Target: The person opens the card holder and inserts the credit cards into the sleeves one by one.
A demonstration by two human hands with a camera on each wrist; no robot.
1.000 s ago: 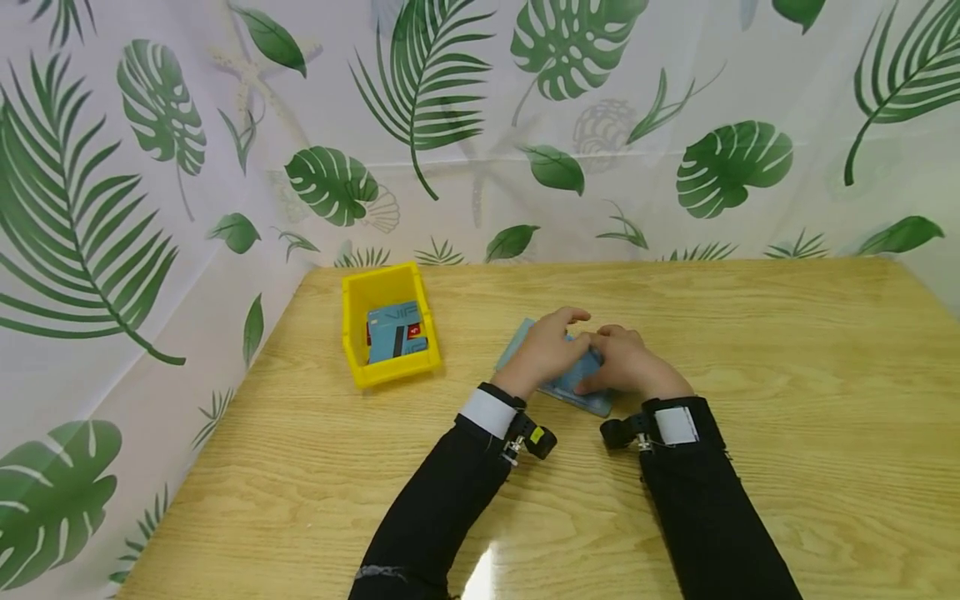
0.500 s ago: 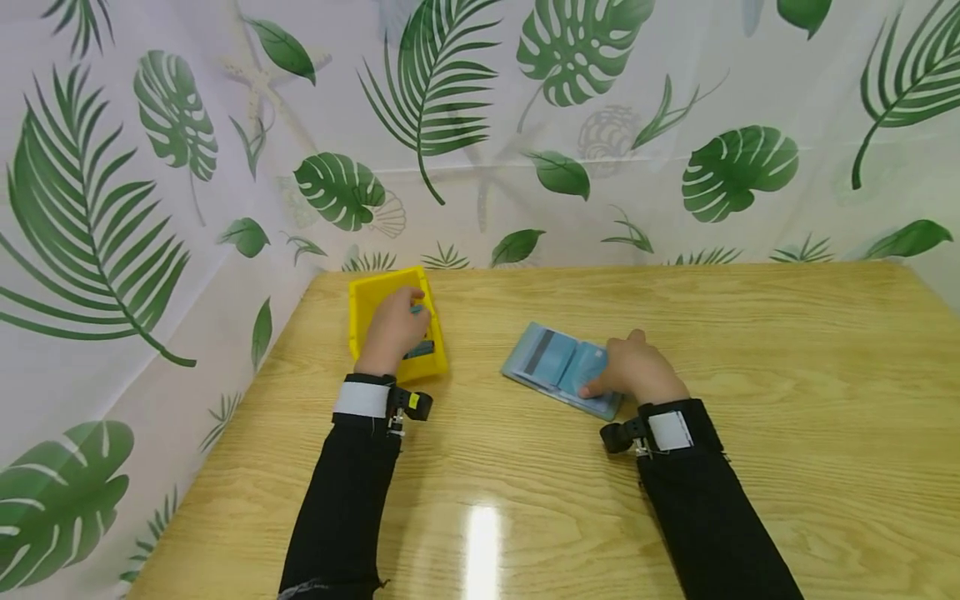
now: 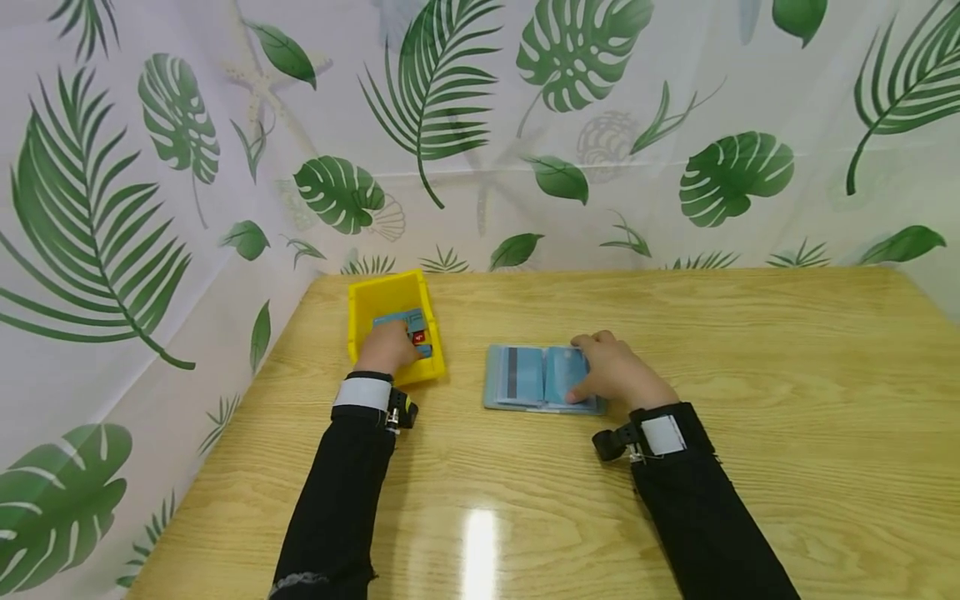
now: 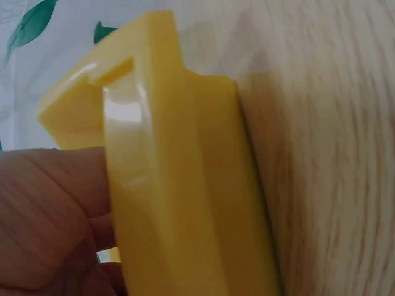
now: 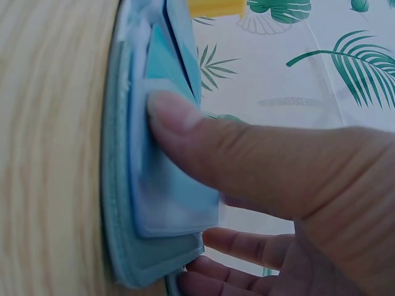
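Card holder (image 3: 534, 385) is lying open on the table, in the right hand's (image 3: 618, 371) grip. Right hand is pinching its right end: thumb (image 5: 176, 120) is pressing the clear pocket on the near face, the other fingers are lying round the outer edge. Just left of the thumb, a blue card (image 3: 561, 369) is showing in the right-hand pocket; further left of the grip, a striped card (image 3: 528, 372) is filling the other pocket.

Well left of that grip, the yellow bin (image 3: 422, 372) is standing on the table. Left hand (image 3: 386, 348) is dipping over its near wall, among loose blue cards (image 3: 415, 319); a red patch is showing just right of the fingers. Bin wall is hiding the fingertips, so can't tell if they're gripping a card.

Behind both hands, black sleeves (image 3: 330, 508) are running back over the wood table (image 3: 540, 508). Beyond the grips, leaf-print cloth (image 3: 585, 229) is hanging.
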